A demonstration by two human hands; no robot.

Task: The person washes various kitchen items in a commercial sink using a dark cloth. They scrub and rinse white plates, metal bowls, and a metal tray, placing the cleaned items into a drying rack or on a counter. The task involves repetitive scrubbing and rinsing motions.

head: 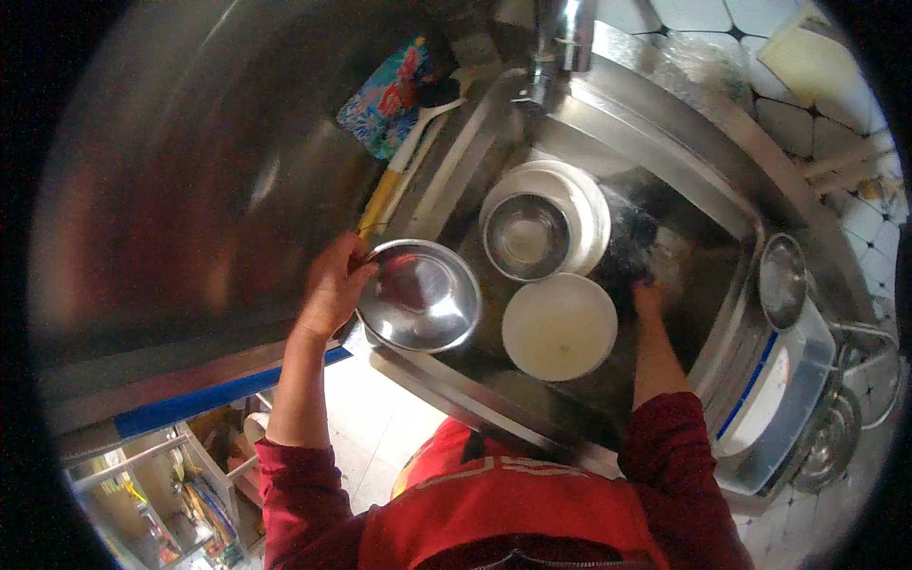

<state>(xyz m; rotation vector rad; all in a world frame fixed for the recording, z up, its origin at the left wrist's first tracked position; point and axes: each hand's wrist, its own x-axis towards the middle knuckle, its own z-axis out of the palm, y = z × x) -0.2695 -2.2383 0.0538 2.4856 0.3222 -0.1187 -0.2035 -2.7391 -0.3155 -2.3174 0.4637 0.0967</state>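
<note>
My left hand (336, 283) grips the rim of a steel bowl (422, 296) at the sink's left front edge, its inside facing up. My right hand (648, 296) is low in the steel sink (684, 342) on the right, by a dark blurred thing (633, 239); whether it holds that is unclear, as the fingers are blurred. Between my hands a white bowl (559, 328) holds some cloudy liquid. Behind it a smaller steel bowl (527, 237) rests on stacked white dishes (588, 206).
The faucet (563, 43) stands at the back. Left of the sink lie a yellow-and-white-handled utensil (392, 174) and a colourful patterned cloth or packet (388, 100). On the right edge are a steel strainer or bowl (782, 281) and a clear plastic container (776, 427). An open drawer (157, 491) is lower left.
</note>
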